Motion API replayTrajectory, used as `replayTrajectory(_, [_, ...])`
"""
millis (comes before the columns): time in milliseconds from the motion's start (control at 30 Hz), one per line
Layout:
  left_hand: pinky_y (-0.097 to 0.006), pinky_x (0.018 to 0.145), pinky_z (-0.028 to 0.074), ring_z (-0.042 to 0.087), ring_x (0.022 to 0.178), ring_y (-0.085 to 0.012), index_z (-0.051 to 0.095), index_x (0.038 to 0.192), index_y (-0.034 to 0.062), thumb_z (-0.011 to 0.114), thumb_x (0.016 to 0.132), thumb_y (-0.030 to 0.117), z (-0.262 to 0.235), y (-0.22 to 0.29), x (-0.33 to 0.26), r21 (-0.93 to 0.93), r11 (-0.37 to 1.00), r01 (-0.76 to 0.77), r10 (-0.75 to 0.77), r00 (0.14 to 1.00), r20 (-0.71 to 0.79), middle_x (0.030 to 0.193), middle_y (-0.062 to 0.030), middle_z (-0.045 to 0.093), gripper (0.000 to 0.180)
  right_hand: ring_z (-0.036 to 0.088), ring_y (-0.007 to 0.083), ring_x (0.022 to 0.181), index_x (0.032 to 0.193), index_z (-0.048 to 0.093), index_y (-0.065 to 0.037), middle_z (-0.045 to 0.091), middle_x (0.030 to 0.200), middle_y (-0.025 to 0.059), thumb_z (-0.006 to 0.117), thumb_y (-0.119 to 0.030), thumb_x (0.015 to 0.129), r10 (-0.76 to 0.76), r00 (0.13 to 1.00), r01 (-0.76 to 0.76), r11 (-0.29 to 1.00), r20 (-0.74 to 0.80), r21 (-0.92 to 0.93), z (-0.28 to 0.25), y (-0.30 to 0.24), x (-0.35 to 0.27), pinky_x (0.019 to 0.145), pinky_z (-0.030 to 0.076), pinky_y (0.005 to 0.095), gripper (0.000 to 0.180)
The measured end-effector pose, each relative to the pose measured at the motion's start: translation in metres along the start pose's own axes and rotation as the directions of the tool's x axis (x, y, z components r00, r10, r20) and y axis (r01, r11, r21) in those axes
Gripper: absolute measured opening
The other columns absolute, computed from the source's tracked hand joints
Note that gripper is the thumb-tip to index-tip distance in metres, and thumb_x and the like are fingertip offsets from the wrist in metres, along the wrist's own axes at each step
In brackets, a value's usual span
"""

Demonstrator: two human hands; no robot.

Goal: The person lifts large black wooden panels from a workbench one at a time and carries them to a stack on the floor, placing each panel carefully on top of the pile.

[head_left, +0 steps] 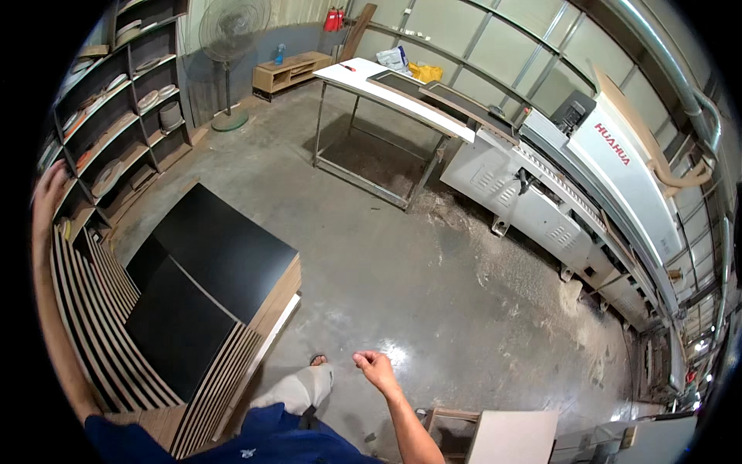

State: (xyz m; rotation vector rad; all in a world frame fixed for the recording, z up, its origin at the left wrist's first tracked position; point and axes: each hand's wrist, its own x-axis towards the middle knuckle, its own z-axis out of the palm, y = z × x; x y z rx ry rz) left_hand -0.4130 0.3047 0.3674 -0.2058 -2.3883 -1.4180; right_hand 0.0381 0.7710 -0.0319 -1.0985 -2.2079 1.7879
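My left arm stretches along the left rim. At its end my left hand [49, 187] is raised with fingers extended, in front of the wall shelves [116, 100], and I see nothing in it. Whether it touches a shelf I cannot tell. Below it stands a stack of thin boards with pale edges [116, 340]. Beside that lies a pile of black-topped boards [216, 247]. My right hand [377, 370] hangs over the concrete floor, apart from everything, its fingers curled in with nothing visible in them.
A white-topped table [402, 97] on a metal frame stands ahead, joined by a long white machine [541, 201] on the right. A standing fan [228, 54] and a low wooden cabinet [290, 73] are at the back. A pale panel [514, 437] sits at lower right.
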Motion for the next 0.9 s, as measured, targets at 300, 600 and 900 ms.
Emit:
replayTrajectory(300, [-0.025, 0.07, 0.044, 0.053, 0.079, -0.0099, 0.061, 0.104, -0.0031, 0.06, 0.084, 0.02, 0.492, 0.109, 0.029, -0.269, 0.949, -0.164, 0.306, 0.676, 0.67, 0.089, -0.0013, 0.06, 0.03, 0.062, 0.0149, 0.071, 0.092, 0.066, 0.005, 0.066, 0.079, 0.0083, 0.063, -0.024, 0.083, 0.209, 0.914, -0.213, 0.977, -0.347, 0.027, -0.211, 0.01, 0.127, 0.066, 0.049, 0.0276, 0.031])
replayTrajectory(600, [-0.029, 0.082, 0.046, 0.057, 0.093, -0.0146, 0.057, 0.112, -0.0054, 0.065, 0.083, 0.02, 0.868, 0.167, 0.043, -0.279, 0.953, 0.116, 0.222, 0.358, 0.907, 0.101, -0.0084, 0.063, 0.04, 0.053, 0.0111, 0.059, 0.082, 0.064, 0.004, 0.061, 0.068, 0.005, 0.062, -0.011, 0.083, 0.278, 0.707, -0.198, 0.961, -0.651, 0.195, -0.412, 0.014, 0.323, 0.053, 0.043, 0.0254, 0.015])
replayTrajectory(900, [-0.03, 0.077, 0.047, 0.058, 0.085, -0.0159, 0.057, 0.112, -0.0058, 0.063, 0.083, 0.02, 1.118, 0.25, 0.167, -0.178, 0.979, 0.098, 0.126, 0.397, 0.909, 0.091, -0.0077, 0.063, 0.039, 0.051, 0.0083, 0.06, 0.085, 0.062, 0.001, 0.058, 0.069, 0.0009, 0.061, -0.015, 0.082, -0.023, 0.671, -0.019, 0.999, -0.741, -0.049, -0.62, -0.134, 0.612, 0.053, 0.041, 0.0234, 0.017])
